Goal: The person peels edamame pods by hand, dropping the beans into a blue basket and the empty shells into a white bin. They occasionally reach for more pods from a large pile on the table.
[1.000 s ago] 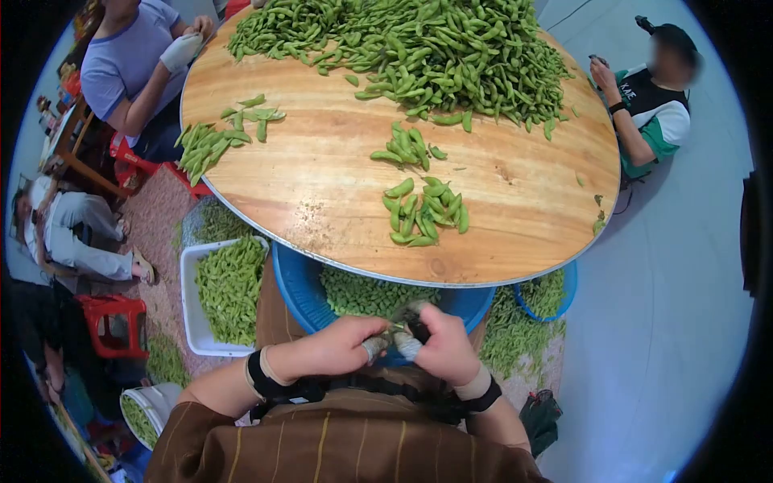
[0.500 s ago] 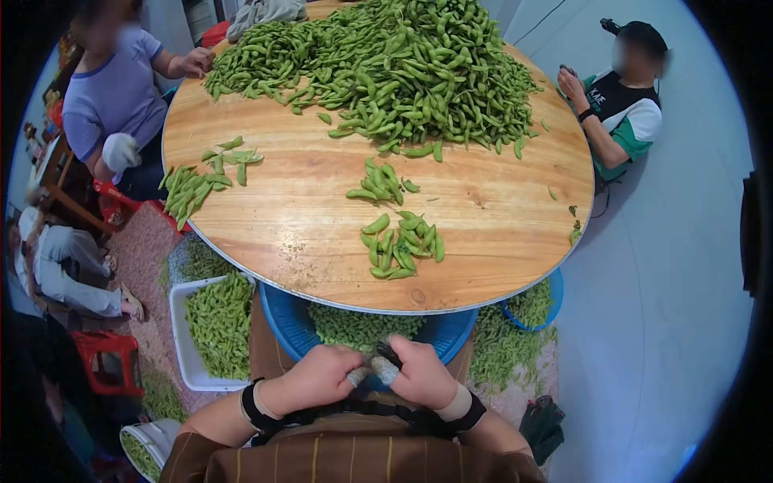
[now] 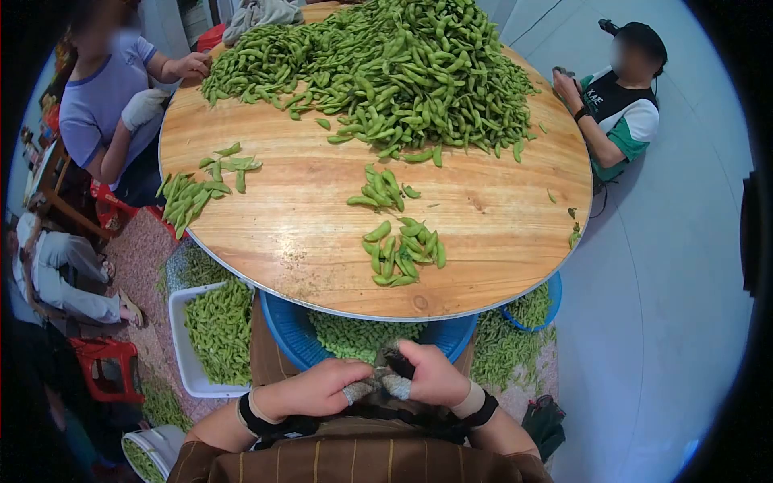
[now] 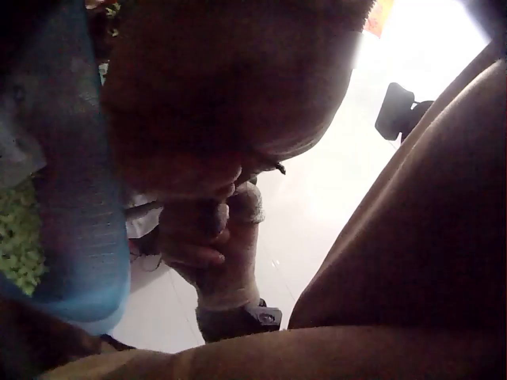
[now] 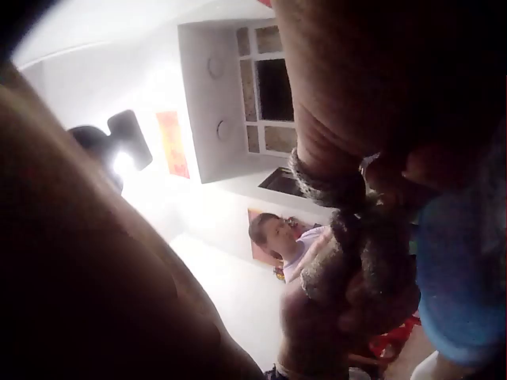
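Observation:
My left hand (image 3: 318,388) and right hand (image 3: 439,377) meet fingertip to fingertip over the near side of a blue basin (image 3: 278,330). Grey wraps (image 3: 397,386) cover the thumbs. The fingers of both hands are curled in and pinch a soybean pod, mostly hidden by the fingers and blurred. A small dark tip (image 4: 276,168) pokes out between the hands in the left wrist view. Shelled green beans (image 3: 354,334) fill the basin below. On the table ahead lie a small group of pods (image 3: 409,251) and another group (image 3: 377,189) behind it.
A round wooden table (image 3: 499,258) overhangs the basin and carries a big heap of pods (image 3: 411,80). A white tub (image 3: 182,362) stands left, a blue basket (image 3: 555,302) right. One person (image 3: 113,97) sits at left, another (image 3: 620,105) at right. A red stool (image 3: 109,366) is lower left.
The head view has tilted up, so the table appears lower. My hands stay together at the basin, with small finger movements. The left person's gloved hand dropped, then rose again.

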The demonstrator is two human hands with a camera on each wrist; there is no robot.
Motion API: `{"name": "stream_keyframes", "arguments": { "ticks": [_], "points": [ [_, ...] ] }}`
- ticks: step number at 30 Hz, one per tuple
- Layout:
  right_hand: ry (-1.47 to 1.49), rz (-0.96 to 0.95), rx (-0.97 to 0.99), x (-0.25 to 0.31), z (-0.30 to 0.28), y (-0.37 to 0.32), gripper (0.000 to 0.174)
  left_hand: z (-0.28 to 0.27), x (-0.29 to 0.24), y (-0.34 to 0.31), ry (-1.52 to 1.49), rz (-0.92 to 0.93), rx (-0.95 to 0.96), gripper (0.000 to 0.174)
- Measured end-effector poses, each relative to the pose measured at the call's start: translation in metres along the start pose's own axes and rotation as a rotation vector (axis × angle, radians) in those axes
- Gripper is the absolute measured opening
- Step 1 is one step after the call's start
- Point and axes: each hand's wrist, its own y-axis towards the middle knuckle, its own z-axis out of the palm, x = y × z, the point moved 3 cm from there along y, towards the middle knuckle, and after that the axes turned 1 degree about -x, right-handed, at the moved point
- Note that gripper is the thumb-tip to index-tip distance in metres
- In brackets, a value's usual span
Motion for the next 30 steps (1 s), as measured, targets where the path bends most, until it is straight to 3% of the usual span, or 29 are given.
{"name": "stream_keyframes", "arguments": {
  "ticks": [3, 5, 7, 9, 11, 13, 14, 16, 19, 23, 25, 27, 29, 30],
  "points": [
    [-0.181, -0.042, -0.018, 0.005, 0.001, -0.002, 0.032, 0.002, 0.006, -0.002, -0.032, 0.001, 0.008, 0.018],
    [-0.209, -0.028, -0.017, 0.009, 0.001, -0.002, 0.031, 0.003, 0.011, -0.007, -0.337, -0.177, 0.016, 0.02],
    [-0.238, -0.014, -0.013, 0.011, -0.001, 0.0, 0.03, -0.003, 0.008, -0.015, -0.341, -0.276, 0.018, 0.021],
    [-0.35, -0.438, -0.095, 0.027, -0.006, 0.002, 0.022, -0.011, 0.007, -0.032, -0.348, -0.376, 0.021, 0.021],
    [-0.402, -0.343, -0.123, 0.043, -0.024, 0.001, 0.02, -0.033, 0.01, -0.057, -0.26, -0.456, -0.242, 0.02],
    [-0.465, -0.171, -0.269, 0.062, -0.049, 0.003, 0.018, -0.057, 0.009, -0.078, 0.256, -0.452, -0.439, 0.016],
    [-0.479, -0.096, -0.388, 0.07, -0.062, 0.008, 0.018, -0.064, 0.015, -0.092, 0.537, -0.566, -0.488, 0.015],
    [-0.476, -0.118, -0.62, 0.068, -0.087, 0.027, 0.02, -0.069, 0.015, -0.107, 0.956, -0.714, -0.65, 0.018],
    [-0.583, -0.144, -0.723, 0.06, -0.112, 0.06, 0.021, -0.071, 0.008, -0.108, 0.776, -0.656, -0.73, 0.016],
    [-0.447, -0.15, -0.652, 0.053, -0.113, 0.073, 0.023, -0.056, -0.005, -0.077, 0.625, -0.467, -0.677, 0.014],
    [-0.23, -0.166, -0.707, 0.055, -0.112, 0.067, 0.026, -0.05, -0.015, -0.053, 0.606, -0.361, -0.657, 0.017],
    [-0.133, -0.155, -0.705, 0.055, -0.11, 0.057, 0.026, -0.04, -0.026, -0.027, 0.497, -0.136, -0.514, 0.019],
    [-0.035, -0.144, -0.706, 0.063, -0.101, 0.041, 0.027, -0.029, -0.038, -0.001, 0.335, -0.031, -0.529, 0.017],
    [0.083, -0.07, -0.616, 0.071, -0.088, 0.032, 0.027, -0.024, -0.041, 0.011, 0.333, -0.031, -0.531, 0.017]
  ]
}}
